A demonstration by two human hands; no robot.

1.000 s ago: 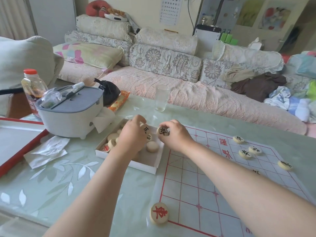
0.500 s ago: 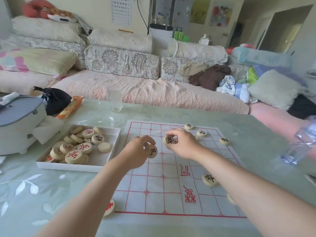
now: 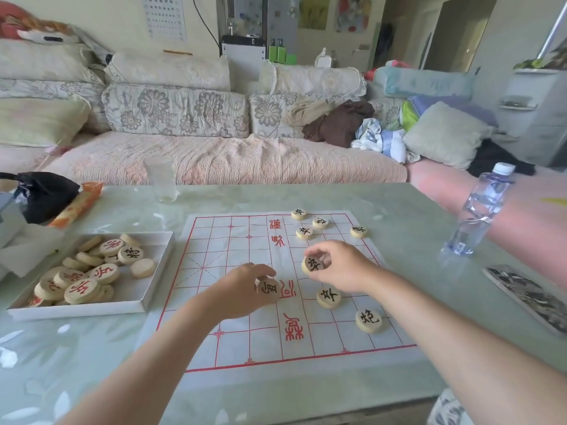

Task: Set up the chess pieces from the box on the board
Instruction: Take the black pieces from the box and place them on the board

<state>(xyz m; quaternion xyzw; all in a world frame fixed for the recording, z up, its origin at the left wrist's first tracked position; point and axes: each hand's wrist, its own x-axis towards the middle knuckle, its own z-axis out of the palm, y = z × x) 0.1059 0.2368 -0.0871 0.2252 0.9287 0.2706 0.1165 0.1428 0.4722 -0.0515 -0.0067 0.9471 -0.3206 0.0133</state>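
— What do we have here, starting with the biggest thing?

— We see the pale green surface (image 3: 399, 210). The white board (image 3: 233, 332) with its red grid lies flat on it, right in front of us.

— And beside the board?

— The shallow white box (image 3: 147, 289) sits just off the board's left edge, on the surface. Behind the box at the far left we make out a black bag (image 3: 46, 194).

— Where are the hands?

— Both are over the middle of the board. The left hand (image 3: 242, 289) has its thumb and fingertips curled round one piece. The right hand (image 3: 340, 266), a little farther out, pinches another piece.

— Anything else standing about?

— A clear water bottle (image 3: 478, 210) stands upright on the right, well apart from the board. A clear glass (image 3: 161, 179) stands beyond the board's far left corner.

— Now the pieces themselves.

— A heap of pieces (image 3: 82, 289) lies in the box, some showing red or black characters and some blank side up.

— And on the board?

— The far cluster (image 3: 304, 232) is four black-marked discs lying flat near the far right. The near pair (image 3: 328, 297) lies flat too, just on our side of the right hand.

— And the two that are held?

— The left-hand piece (image 3: 268, 289) is low over the red characters at mid-board, and we cannot tell whether it touches the paper. The right-hand piece (image 3: 313, 264) is tilted, with its black character facing us.
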